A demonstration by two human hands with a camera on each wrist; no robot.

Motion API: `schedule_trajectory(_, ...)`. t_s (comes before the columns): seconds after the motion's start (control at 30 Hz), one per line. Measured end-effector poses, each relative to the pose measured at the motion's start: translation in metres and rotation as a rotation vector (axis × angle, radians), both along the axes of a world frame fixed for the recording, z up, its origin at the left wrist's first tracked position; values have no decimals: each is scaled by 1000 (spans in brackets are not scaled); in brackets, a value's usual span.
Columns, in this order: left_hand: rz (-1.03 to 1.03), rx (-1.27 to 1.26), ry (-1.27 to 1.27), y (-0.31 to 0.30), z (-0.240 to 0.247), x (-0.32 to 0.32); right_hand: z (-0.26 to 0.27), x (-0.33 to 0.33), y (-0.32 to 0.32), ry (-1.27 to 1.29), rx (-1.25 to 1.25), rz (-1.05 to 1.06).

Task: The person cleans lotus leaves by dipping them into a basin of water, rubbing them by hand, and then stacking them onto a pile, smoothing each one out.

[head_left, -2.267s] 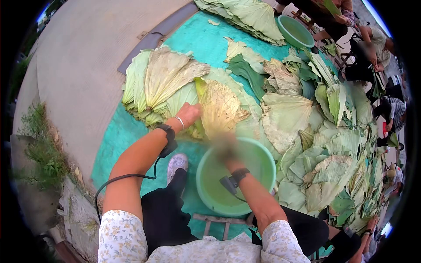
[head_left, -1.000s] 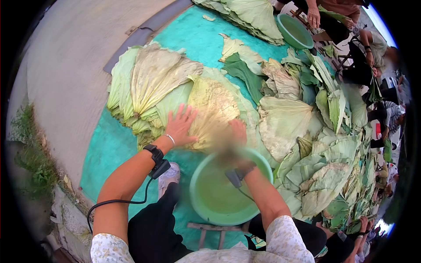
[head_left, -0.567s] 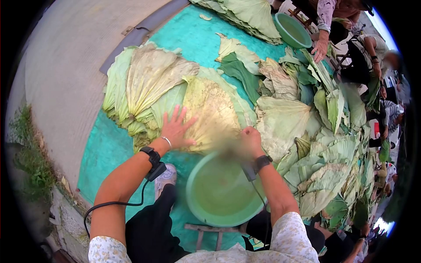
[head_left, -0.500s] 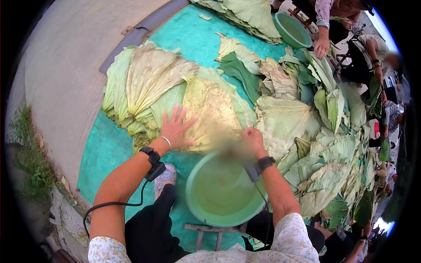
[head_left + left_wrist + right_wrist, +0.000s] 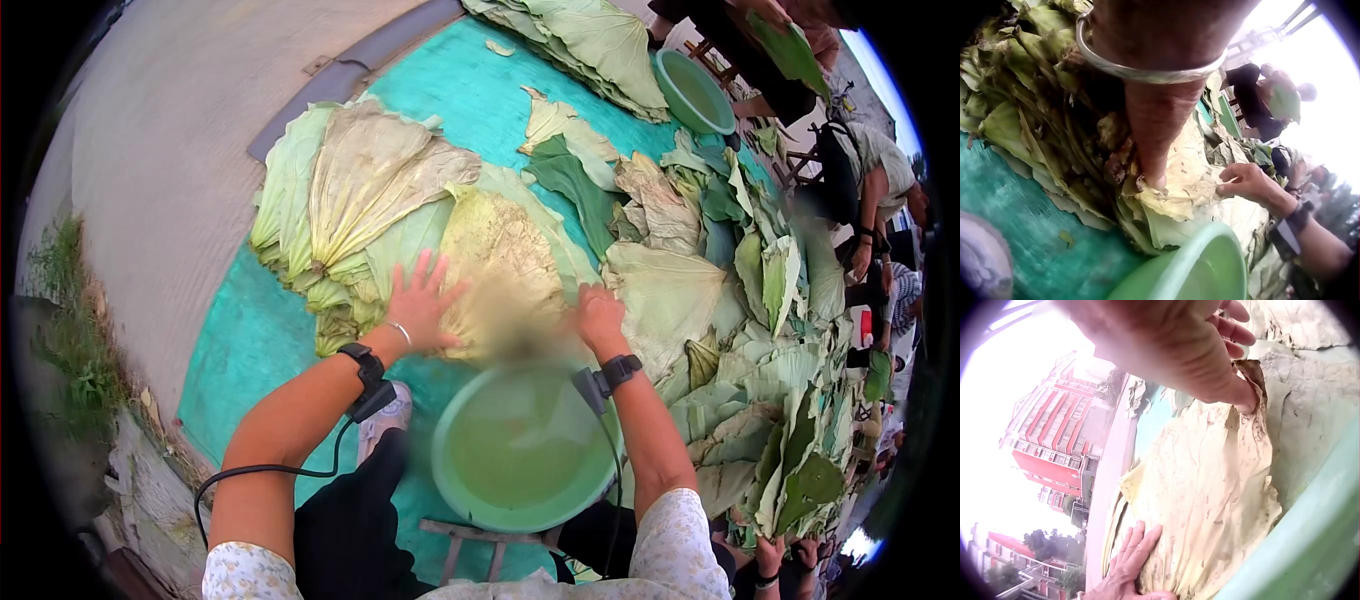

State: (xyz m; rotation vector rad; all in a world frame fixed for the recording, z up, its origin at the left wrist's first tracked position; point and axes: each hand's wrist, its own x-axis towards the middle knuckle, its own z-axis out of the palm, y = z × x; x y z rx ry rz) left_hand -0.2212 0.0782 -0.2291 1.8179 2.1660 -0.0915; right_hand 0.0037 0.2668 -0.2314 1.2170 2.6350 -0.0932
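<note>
A yellowed, brown-speckled lotus leaf (image 5: 505, 240) lies spread in a fan over paler leaves in front of me. My left hand (image 5: 420, 308) rests on its left side with the fingers spread. At the opposite edge my right hand (image 5: 598, 318) pinches the leaf; in the right wrist view the thumb lies against a browned, curled-up corner (image 5: 1255, 378). A blurred patch hides the leaf's lower part in the head view. To the left is a thick stack of folded lotus leaves (image 5: 375, 180), its stem ends toward me.
A green basin (image 5: 450, 470) of water stands between my knees, just below the leaf. Many loose leaves (image 5: 665, 290) pile up on the right over a teal ground sheet (image 5: 225, 370). Another basin (image 5: 695, 92) and several seated people are farther off.
The left hand has let go of the yellow leaf's left edge and now lies spread on it. My right hand has gone from above the basin to the leaf's right edge and pinches it.
</note>
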Motion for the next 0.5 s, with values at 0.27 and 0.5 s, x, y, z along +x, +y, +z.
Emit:
schedule_trajectory(0.27, -21, -47, 41, 0, -3, -1, -12, -145, -18, 494, -21, 381)
schedule_trajectory(0.5, -21, -72, 14, 2, -14, -2, -64, -186, -30, 361, 89, 429)
